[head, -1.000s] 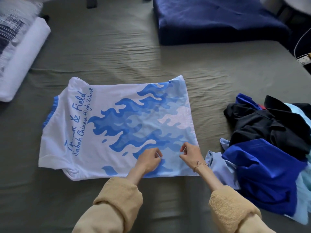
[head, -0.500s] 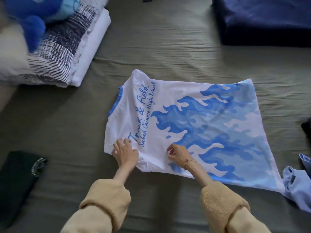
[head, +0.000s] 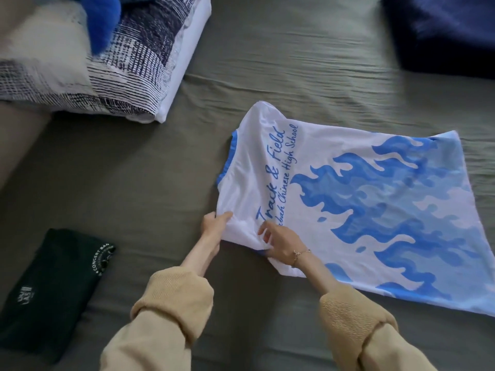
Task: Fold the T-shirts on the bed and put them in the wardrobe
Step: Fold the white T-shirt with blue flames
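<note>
A white T-shirt [head: 356,199] with blue flames and blue "Track & Field" lettering lies spread on the grey-green bed sheet [head: 166,188], collar to the left. My left hand [head: 214,227] grips the near shoulder corner of the shirt, thumb on top of the cloth. Just to its right, my right hand [head: 281,243] pinches the bunched sleeve fabric at the near edge. A dark green T-shirt [head: 51,287] lies folded at the near left of the bed.
Stacked pillows [head: 107,60] with a navy-and-white pattern sit at the far left, with a blue plush toy [head: 100,20] on top. A folded navy blanket [head: 442,30] lies at the far right.
Both hands have shifted from the shirt's hem end leftward to its near shoulder and sleeve and now bunch the cloth there. My view has swung left, so the pile of clothes has left the frame.
</note>
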A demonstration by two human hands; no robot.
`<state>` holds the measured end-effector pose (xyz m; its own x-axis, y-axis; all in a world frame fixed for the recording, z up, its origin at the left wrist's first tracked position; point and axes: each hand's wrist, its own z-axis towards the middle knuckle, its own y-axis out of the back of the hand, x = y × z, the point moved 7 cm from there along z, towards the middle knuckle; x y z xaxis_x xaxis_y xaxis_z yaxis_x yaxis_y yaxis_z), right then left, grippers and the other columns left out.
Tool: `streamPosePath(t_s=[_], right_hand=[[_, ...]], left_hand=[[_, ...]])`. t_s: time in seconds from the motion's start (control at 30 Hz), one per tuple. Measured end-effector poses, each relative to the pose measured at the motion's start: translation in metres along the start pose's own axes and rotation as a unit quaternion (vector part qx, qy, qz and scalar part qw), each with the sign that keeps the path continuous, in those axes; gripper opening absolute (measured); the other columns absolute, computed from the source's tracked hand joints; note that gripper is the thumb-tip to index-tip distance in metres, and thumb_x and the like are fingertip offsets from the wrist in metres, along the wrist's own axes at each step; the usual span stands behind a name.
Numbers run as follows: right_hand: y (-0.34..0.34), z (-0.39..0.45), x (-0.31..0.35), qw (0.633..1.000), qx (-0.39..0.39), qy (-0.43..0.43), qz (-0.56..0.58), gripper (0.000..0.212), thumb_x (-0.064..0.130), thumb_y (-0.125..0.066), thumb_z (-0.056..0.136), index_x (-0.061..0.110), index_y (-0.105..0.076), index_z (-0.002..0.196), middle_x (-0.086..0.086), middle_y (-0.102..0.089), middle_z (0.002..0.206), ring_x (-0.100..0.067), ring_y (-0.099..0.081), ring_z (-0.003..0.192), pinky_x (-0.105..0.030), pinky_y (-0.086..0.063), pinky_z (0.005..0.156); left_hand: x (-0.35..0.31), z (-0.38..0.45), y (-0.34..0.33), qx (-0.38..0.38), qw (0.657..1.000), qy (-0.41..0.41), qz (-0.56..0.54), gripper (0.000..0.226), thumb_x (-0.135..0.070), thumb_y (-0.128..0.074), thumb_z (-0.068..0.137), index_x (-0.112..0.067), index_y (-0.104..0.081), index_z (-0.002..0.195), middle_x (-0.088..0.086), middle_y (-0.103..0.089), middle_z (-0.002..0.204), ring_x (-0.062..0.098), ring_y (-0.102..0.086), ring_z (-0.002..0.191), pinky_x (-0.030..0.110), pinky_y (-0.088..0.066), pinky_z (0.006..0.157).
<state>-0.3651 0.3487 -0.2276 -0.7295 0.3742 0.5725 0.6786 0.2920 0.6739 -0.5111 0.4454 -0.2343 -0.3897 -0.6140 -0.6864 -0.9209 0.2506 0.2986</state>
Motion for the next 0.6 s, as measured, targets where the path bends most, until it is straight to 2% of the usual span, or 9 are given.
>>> streamPosePath(t_s=[0.07,0.13,0.2,0.27,0.37,0.47,0.53,0.6], right_hand=[[0.008,-0.001,0.001,1.000,-0.015,-0.003,0.017,0.033,0.021,-0.065,0.085,0.015,-0.049,0.113,-0.006,-0.062,0.111,-0.022,-0.057,0.093,-0.031,-0.048,0.085],[0.014,-0.002,0.002,0.999,-0.031,-0.005,0.023,0.031,0.015,-0.060,0.085,0.011,-0.047,0.112,-0.009,-0.064,0.110,-0.027,-0.058,0.091,-0.032,-0.045,0.079],[0.020,-0.002,0.003,0.998,-0.056,-0.006,0.022,0.026,0.009,-0.055,0.085,0.011,-0.044,0.108,-0.009,-0.064,0.109,-0.027,-0.058,0.088,-0.030,-0.043,0.075],[0.024,-0.001,0.004,0.996,-0.081,-0.003,0.023,0.021,0.005,-0.052,0.086,0.011,-0.044,0.103,-0.010,-0.064,0.108,-0.029,-0.059,0.091,-0.028,-0.041,0.074],[0.029,-0.001,0.002,0.993,-0.112,-0.008,0.029,0.017,0.004,-0.048,0.091,0.006,-0.048,0.107,-0.014,-0.064,0.106,-0.033,-0.059,0.091,-0.028,-0.041,0.075],[0.035,-0.004,-0.002,0.988,-0.155,-0.008,0.010,0.013,0.010,-0.048,0.095,0.003,-0.056,0.103,-0.013,-0.063,0.108,-0.031,-0.058,0.097,-0.026,-0.042,0.077],[0.037,-0.006,-0.005,0.985,-0.174,-0.002,-0.003,0.014,0.009,-0.051,0.093,0.005,-0.064,0.096,-0.009,-0.059,0.110,-0.024,-0.052,0.105,-0.019,-0.037,0.079],[0.035,-0.008,-0.004,0.986,-0.168,0.009,0.018,0.017,0.016,-0.053,0.090,0.008,-0.068,0.094,-0.004,-0.054,0.104,-0.019,-0.049,0.103,-0.015,-0.033,0.077]], left_hand=[[-0.003,0.002,0.003,0.005,0.999,-0.017,0.042,0.035,-0.019,-0.053,0.094,0.003,-0.055,0.121,0.020,-0.060,0.120,0.025,-0.055,0.093,0.029,-0.041,0.075],[-0.006,0.001,0.007,0.003,0.993,-0.036,0.111,0.039,-0.022,-0.045,0.097,0.003,-0.049,0.127,0.020,-0.056,0.125,0.029,-0.055,0.104,0.029,-0.039,0.078],[-0.004,0.001,0.009,0.006,0.992,-0.038,0.120,0.046,-0.026,-0.046,0.098,0.005,-0.043,0.131,0.019,-0.052,0.130,0.027,-0.052,0.109,0.027,-0.036,0.080],[-0.002,0.000,0.010,0.025,0.998,-0.008,0.062,0.056,-0.030,-0.055,0.094,0.007,-0.039,0.133,0.017,-0.051,0.130,0.023,-0.052,0.106,0.027,-0.039,0.080],[-0.001,-0.004,0.002,0.127,0.988,0.061,-0.059,0.065,-0.026,-0.069,0.085,0.007,-0.041,0.133,0.014,-0.057,0.126,0.025,-0.060,0.107,0.030,-0.050,0.074],[-0.007,-0.011,-0.007,0.215,0.970,0.065,-0.092,0.050,-0.009,-0.068,0.084,0.011,-0.050,0.126,0.019,-0.063,0.120,0.023,-0.065,0.096,0.027,-0.056,0.068],[-0.012,-0.014,-0.015,0.232,0.963,0.050,-0.129,0.040,-0.005,-0.062,0.089,0.014,-0.052,0.123,0.022,-0.062,0.120,0.021,-0.065,0.091,0.024,-0.057,0.069],[-0.020,-0.019,-0.025,0.245,0.957,0.038,-0.152,0.036,-0.007,-0.054,0.094,0.013,-0.051,0.124,0.020,-0.061,0.120,0.022,-0.063,0.095,0.024,-0.056,0.070]])
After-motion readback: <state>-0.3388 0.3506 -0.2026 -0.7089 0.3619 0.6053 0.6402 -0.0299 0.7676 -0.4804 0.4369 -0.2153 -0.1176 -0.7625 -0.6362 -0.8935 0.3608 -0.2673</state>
